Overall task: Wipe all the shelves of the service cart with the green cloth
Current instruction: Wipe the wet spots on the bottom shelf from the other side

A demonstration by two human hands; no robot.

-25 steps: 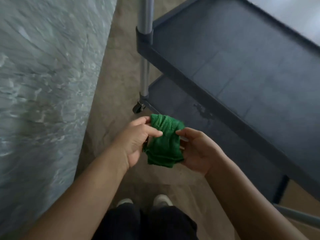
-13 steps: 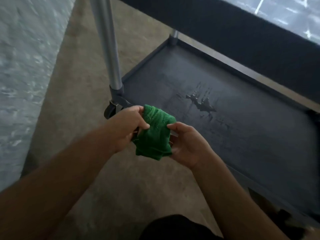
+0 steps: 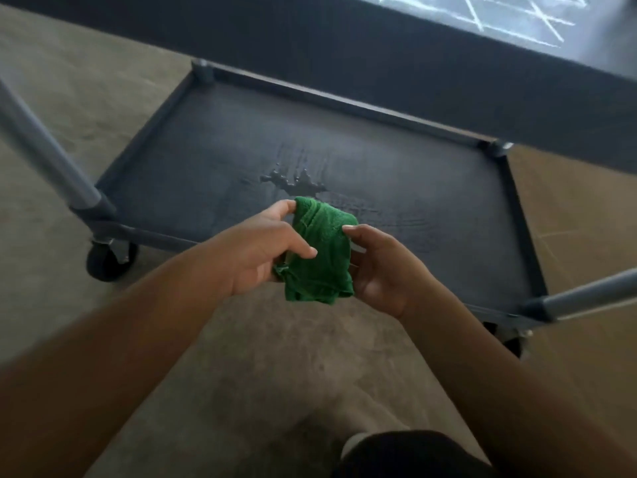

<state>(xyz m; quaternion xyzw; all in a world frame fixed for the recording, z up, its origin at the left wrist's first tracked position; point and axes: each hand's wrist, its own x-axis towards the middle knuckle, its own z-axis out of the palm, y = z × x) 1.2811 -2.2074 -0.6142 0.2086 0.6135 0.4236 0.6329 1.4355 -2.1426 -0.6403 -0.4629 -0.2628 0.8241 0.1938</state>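
I note both forearms reaching forward, meeting above the near edge of the service cart's bottom shelf [image 3: 413, 174]. The green cloth [image 3: 320, 260] is bunched between them, off the shelf. The grip of the left hand [image 3: 251, 253] pinches it, thumb across its front, forefinger at its top. The right hand [image 3: 382, 270] holds its right side, thumb on the edge. A wet patch [image 3: 293, 179] lies mid-shelf
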